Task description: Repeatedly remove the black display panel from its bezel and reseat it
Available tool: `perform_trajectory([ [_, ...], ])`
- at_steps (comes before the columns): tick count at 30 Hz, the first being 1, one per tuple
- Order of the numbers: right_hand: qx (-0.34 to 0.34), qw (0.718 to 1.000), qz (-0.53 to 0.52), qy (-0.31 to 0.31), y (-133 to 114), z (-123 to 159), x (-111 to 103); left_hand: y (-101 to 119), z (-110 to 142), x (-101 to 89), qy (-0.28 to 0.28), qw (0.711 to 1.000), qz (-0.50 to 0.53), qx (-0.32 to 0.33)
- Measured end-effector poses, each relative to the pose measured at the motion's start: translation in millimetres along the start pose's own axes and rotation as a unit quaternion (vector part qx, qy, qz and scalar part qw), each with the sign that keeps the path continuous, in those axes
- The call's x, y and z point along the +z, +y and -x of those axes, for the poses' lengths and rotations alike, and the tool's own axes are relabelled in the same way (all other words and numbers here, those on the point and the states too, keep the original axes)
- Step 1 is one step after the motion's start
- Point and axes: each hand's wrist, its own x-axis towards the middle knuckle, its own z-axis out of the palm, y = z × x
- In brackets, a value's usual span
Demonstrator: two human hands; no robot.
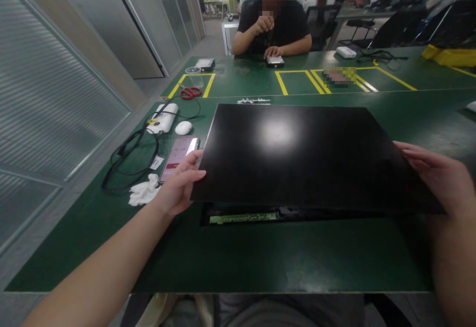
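Note:
A large flat black glossy panel, which looks like a display screen (297, 163), is held level above the green table, a ceiling light reflecting in it. My left hand (181, 183) grips its left edge, thumb on top and fingers behind. At the right edge, my right hand (441, 173) holds it from the side, its thumb hidden. Partly covered beneath the panel lies a dark flat frame with a green circuit strip (243, 218) showing along its front. Most of that frame is hidden.
Left of the panel are a phone (180, 156), crumpled tissue (144, 190), a white oval case (183, 128), a white power bank (163, 118) with black cables and red scissors (190, 93). Across the green table (290, 262), a person touches a hard drive (275, 61).

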Motion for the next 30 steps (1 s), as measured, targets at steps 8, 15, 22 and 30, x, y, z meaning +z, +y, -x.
perform_trajectory([
  [8,0.108,0.993,-0.043,0.036,-12,5,13,10,8,7.0,0.018,0.999,0.008,0.035],
  [15,0.086,0.989,-0.098,0.064,-16,5,11,11,5,17.2,0.009,0.999,0.024,0.046],
  [22,0.113,0.99,-0.077,0.018,-9,8,18,13,6,14.4,0.066,0.992,0.03,0.099],
  [30,0.112,0.992,-0.062,-0.018,-7,5,13,5,10,-5.1,0.043,0.991,0.024,0.127],
])
